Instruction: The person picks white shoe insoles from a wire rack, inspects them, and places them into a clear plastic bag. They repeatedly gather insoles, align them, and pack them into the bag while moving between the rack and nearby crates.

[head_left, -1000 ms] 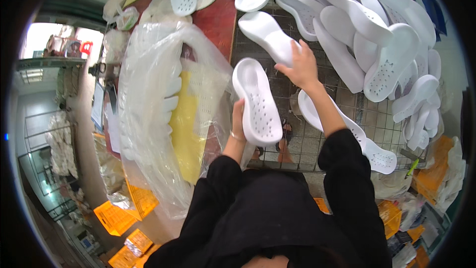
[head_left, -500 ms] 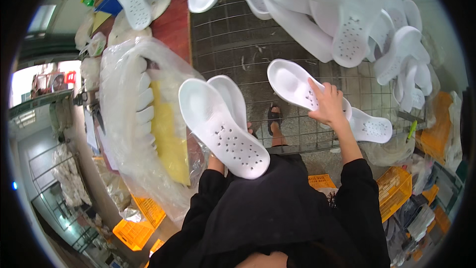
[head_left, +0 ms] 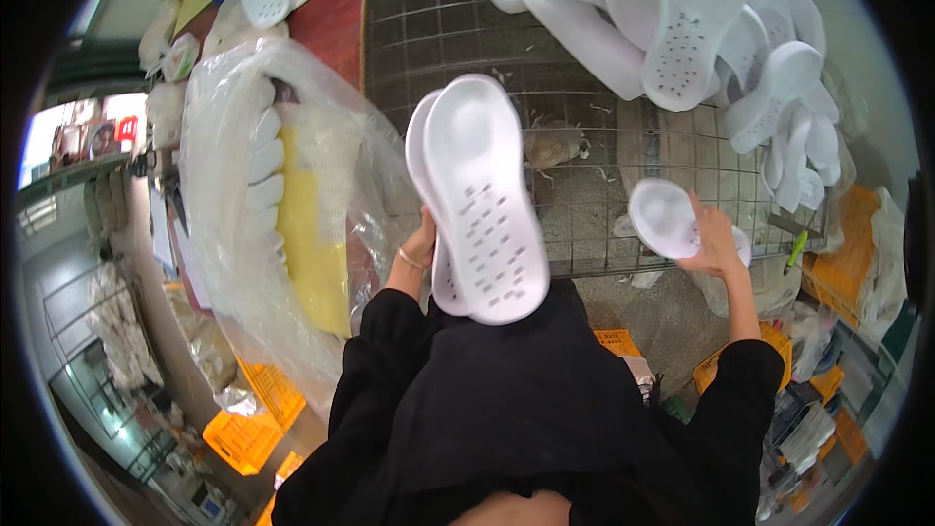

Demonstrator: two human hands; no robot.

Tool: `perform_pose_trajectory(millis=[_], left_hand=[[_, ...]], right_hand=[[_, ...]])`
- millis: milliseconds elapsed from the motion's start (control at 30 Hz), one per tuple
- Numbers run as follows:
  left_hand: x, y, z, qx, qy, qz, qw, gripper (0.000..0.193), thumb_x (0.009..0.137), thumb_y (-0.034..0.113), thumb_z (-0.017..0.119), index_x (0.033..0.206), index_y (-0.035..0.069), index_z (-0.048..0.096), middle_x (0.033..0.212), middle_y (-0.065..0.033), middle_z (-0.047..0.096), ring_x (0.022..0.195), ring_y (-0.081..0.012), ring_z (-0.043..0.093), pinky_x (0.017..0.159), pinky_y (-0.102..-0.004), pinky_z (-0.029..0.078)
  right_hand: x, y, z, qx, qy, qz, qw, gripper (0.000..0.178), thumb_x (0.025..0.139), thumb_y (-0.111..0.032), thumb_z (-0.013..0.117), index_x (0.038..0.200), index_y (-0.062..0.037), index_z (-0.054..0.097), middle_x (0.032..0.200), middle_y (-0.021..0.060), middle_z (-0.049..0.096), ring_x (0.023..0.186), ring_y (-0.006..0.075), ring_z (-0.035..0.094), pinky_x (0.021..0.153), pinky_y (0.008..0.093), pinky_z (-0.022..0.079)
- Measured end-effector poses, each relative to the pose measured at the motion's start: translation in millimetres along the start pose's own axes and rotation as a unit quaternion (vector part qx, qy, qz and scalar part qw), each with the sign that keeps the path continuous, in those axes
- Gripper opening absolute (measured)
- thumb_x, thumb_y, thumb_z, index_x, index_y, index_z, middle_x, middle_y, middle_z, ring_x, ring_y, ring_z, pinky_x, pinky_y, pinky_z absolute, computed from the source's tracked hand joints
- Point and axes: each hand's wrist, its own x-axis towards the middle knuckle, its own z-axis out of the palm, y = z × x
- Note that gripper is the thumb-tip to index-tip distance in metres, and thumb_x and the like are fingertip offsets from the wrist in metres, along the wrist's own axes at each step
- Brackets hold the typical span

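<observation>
My left hand (head_left: 421, 242) is closed around the edge of a stack of white perforated insoles (head_left: 487, 200), held upright in front of my body. The front insole covers most of the one behind it. Away to the right, my right hand (head_left: 716, 248) grips another white insole (head_left: 662, 217) over the wire mesh (head_left: 623, 141). Its rounded end sticks out to the left of my fingers, and a small part shows on their other side. Whether a second insole lies beneath it, I cannot tell.
A large heap of white insoles (head_left: 682, 39) lies on the far right of the mesh. To the left, a clear plastic bag (head_left: 219, 166) holds a row of insoles beside yellow sheeting, next to a red tabletop (head_left: 331, 24). Orange crates (head_left: 243, 440) stand low at left.
The insoles in my left hand have swung more upright and shifted right. My right hand has moved right and nearer with its insole. The view has shifted slightly.
</observation>
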Motion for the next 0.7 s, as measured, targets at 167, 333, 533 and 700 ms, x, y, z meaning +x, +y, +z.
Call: perform_pose_trajectory(millis=[167, 333, 533, 700], left_hand=[[12.8, 45.2, 73.0, 0.171, 0.035, 0.153, 0.973, 0.066, 0.088, 0.03, 0.065, 0.138, -0.003, 0.038, 0.128, -0.0118, 0.052, 0.114, -0.021, 0.053, 0.096, -0.0345, 0.044], [56.8, 76.4, 104.4, 0.292, 0.147, 0.282, 0.902, 0.08, 0.073, 0.034, 0.079, 0.133, -0.002, 0.039, 0.122, -0.0161, 0.055, 0.114, -0.0251, 0.055, 0.095, -0.0354, 0.045], [76.0, 88.7, 95.3, 0.361, 0.122, 0.159, 0.911, 0.089, 0.079, 0.043, 0.073, 0.143, 0.002, 0.027, 0.133, -0.0168, 0.049, 0.116, -0.0246, 0.054, 0.094, -0.0357, 0.046], [42.4, 70.4, 94.6, 0.215, 0.03, 0.103, 0.971, 0.063, 0.096, 0.042, 0.051, 0.141, 0.002, 0.032, 0.133, -0.0102, 0.049, 0.118, -0.0205, 0.051, 0.097, -0.0331, 0.043]], right_hand=[[50.2, -82.9, 7.5, 0.592, 0.084, -0.226, 0.769, 0.096, 0.07, -0.047, 0.066, 0.148, -0.0053, 0.029, 0.15, 0.0254, 0.027, 0.138, 0.0348, 0.032, 0.111, 0.0437, 0.027], [106.9, -111.4, -1.5, 0.458, 0.082, -0.26, 0.846, 0.071, 0.083, -0.044, 0.061, 0.136, 0.002, 0.048, 0.144, 0.0177, 0.04, 0.131, 0.0276, 0.042, 0.105, 0.0369, 0.035], [139.0, -143.5, -21.7, 0.565, 0.127, -0.2, 0.79, 0.059, 0.084, -0.042, 0.064, 0.122, 0.0022, 0.06, 0.137, 0.0231, 0.049, 0.122, 0.0272, 0.052, 0.1, 0.0341, 0.04], [136.8, -138.3, -43.5, 0.486, 0.06, -0.26, 0.832, 0.056, 0.085, -0.042, 0.062, 0.122, -0.001, 0.061, 0.134, 0.0181, 0.054, 0.12, 0.0232, 0.054, 0.099, 0.0321, 0.041]])
